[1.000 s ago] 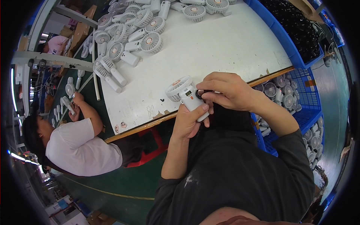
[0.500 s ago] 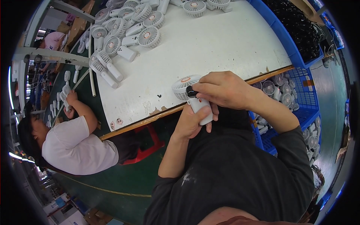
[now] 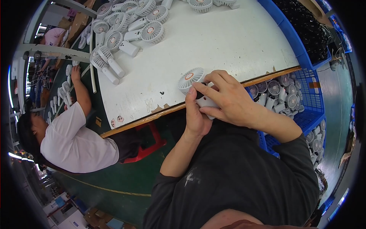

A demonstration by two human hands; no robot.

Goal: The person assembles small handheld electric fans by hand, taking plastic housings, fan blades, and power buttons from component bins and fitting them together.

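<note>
Currently, a white handheld fan (image 3: 191, 79) is sitting in both hands over the near edge of the white table (image 3: 236, 45), its round head pointing away across the wooden trim; whether the head is touching the tabletop, I cannot tell. The left hand (image 3: 197, 114) is gripping the handle from below and the left, its thumb pressing upward along the side near the head. The right hand (image 3: 231, 100) is arching over the handle from the right, its bent fingers and thumb closing around it. A black piece (image 3: 201, 86) is showing at the neck, by the fingertips of both hands and partly hidden by them.

Toward the far left corner of the table, more white fans (image 3: 131, 23) are lying heaped. A small black scrap (image 3: 162, 93) is lying near the front edge, left of the held fan. Along the right edge, a blue tray (image 3: 284, 32) is holding a mass of black pieces (image 3: 307, 32); below, a blue crate (image 3: 313, 100) is carrying further fans. Beyond the left edge, a co-worker in a white shirt (image 3: 74, 143) is sitting on a red stool (image 3: 148, 145).
</note>
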